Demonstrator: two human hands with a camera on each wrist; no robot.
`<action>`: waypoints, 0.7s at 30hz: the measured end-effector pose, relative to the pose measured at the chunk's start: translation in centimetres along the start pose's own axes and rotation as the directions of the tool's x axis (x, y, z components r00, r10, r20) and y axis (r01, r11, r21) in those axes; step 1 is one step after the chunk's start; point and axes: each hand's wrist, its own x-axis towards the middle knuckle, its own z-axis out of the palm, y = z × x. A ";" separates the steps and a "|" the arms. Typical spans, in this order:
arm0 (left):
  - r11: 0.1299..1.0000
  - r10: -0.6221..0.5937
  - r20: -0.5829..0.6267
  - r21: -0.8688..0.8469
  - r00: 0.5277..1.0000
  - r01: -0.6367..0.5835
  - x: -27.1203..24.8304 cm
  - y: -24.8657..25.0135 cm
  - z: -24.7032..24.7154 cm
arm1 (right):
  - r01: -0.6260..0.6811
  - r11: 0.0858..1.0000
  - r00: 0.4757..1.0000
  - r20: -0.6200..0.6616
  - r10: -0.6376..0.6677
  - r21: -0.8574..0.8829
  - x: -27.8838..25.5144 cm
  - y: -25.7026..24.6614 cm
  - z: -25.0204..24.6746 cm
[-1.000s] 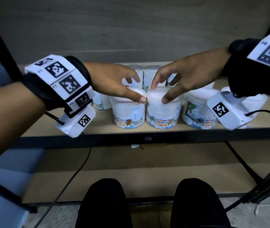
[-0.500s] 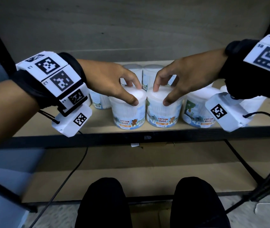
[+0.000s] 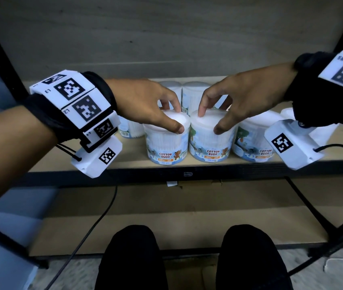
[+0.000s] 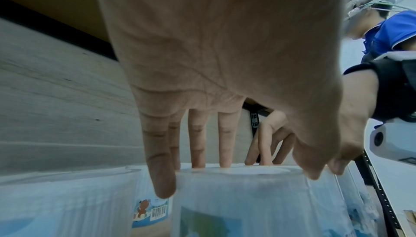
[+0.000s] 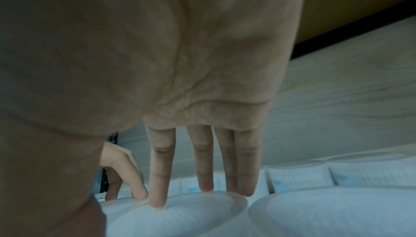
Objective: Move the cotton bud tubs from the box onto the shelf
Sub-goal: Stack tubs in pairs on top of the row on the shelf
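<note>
Pale wood-grain panelling backs a wooden shelf (image 3: 57,164) edged by a dark metal rail, on which a front row of cotton bud tubs is stood, with more tubs seen behind. The left tub (image 3: 167,143) is gripped from above by the left hand (image 3: 145,103), the thumb laid on the near rim of the lid and the fingers (image 4: 198,144) curled over its far edge. The tub just beside it, the right tub (image 3: 210,141), is grasped in the same way by the right hand (image 3: 248,97), whose fingers (image 5: 162,176) are spread over the lid. Both tubs appear to be seated upright on the shelf board, touching or nearly touching one another. A further tub (image 3: 254,143) is stood to the right. The box is not seen clearly; only a strip of cardboard is visible low down between the knees.

The placing step is judged to be at its end. Next, both grips would need to be released and the hands drawn straight back, so that the neighbouring tubs are not nudged, before the box is reached for again.
</note>
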 end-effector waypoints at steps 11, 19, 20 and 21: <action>1.000 0.016 -0.033 -0.022 0.999 -0.017 -0.3 -0.7 0.1 | -0.008 1.000 1.000 0.011 0.008 0.000 -0.1 0.1 -0.3; 0.999 0.003 -0.049 -0.035 0.999 -0.005 -1.4 -2.8 -1.0 | 0.007 1.000 0.998 -0.061 -0.007 -0.009 1.6 -2.4 -1.7; 1.000 0.003 -0.055 -0.020 0.998 -0.004 -1.5 -3.2 -1.2 | 0.010 1.000 0.998 -0.068 -0.011 -0.013 2.1 -2.9 -1.8; 1.000 -0.003 -0.063 0.004 0.998 0.003 -1.8 -3.8 -1.3 | 0.019 1.000 0.997 -0.071 -0.020 -0.016 2.7 -3.5 -1.9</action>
